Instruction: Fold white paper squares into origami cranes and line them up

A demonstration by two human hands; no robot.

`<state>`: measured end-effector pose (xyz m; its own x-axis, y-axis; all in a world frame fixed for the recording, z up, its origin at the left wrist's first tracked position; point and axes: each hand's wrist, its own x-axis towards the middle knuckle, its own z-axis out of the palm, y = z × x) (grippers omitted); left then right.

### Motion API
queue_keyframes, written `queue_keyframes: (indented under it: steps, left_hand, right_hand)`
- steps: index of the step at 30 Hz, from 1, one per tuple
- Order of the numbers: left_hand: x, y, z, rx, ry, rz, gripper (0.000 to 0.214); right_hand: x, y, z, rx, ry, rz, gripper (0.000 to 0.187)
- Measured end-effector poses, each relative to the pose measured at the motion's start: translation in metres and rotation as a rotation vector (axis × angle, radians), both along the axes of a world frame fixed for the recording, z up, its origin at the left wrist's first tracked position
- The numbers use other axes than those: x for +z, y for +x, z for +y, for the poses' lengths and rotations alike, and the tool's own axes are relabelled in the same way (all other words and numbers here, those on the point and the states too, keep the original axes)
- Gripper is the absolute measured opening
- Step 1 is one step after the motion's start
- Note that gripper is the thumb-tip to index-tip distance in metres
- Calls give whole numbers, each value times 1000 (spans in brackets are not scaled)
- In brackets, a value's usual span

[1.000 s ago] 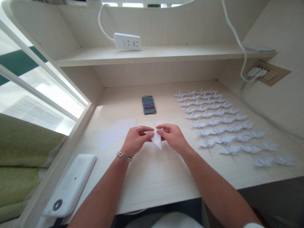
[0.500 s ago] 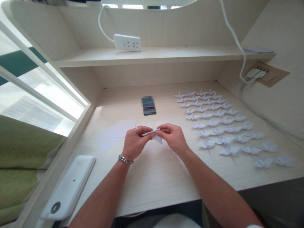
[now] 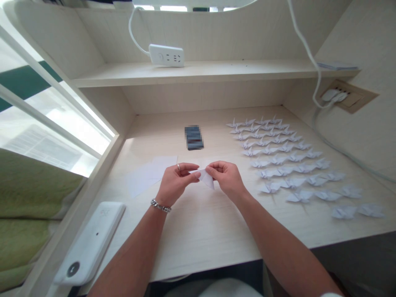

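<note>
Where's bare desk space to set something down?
Bare desk: between the forearms, from the held paper to the front edge; and between the dark item and paper cranes. Cranes crowd the right; paper sheets and a white device, the left.

each hand (image 3: 175, 181) pinches the folded white paper (image 3: 206, 180).

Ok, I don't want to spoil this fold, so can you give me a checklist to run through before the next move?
1. Left hand gripping the folded paper: ok, pinched by thumb and fingers.
2. Right hand gripping it too: ok.
3. Fold edges lined up: cannot tell, too small.
4. Paper birds out of the way: ok, in rows right of the right hand.
5. Loose sheets unfolded: ok, lying flat, overlapping.
</note>
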<state>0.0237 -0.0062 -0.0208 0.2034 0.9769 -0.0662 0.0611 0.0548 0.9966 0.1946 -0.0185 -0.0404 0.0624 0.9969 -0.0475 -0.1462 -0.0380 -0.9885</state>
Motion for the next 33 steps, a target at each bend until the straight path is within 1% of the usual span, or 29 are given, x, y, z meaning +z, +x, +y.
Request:
queue_keyframes:
  steps: [3, 10, 17, 23, 29, 33]
  left_hand:
    - [-2, 0, 1, 24, -30, -41, 32]
    - [0, 7, -2, 7, -11, 58, 32]
    - [0, 7, -2, -22, -40, 30, 28]
    - [0, 8, -3, 5, -15, 80, 29]
    - [1, 10, -4, -9, -1, 115, 28]
    - [0, 11, -4, -29, 1, 105, 28]
  right_hand:
    - [0, 0, 0, 4, -11, 17, 28]
    - [-1, 0, -1, 84, -10, -8, 24]
    - [-1, 1, 1, 97, -45, 27, 22]
    - [1, 1, -1, 118, -63, 21, 24]
    - [-1, 3, 2, 130, -67, -11, 22]
    - [-1, 5, 3, 147, -102, -1, 24]
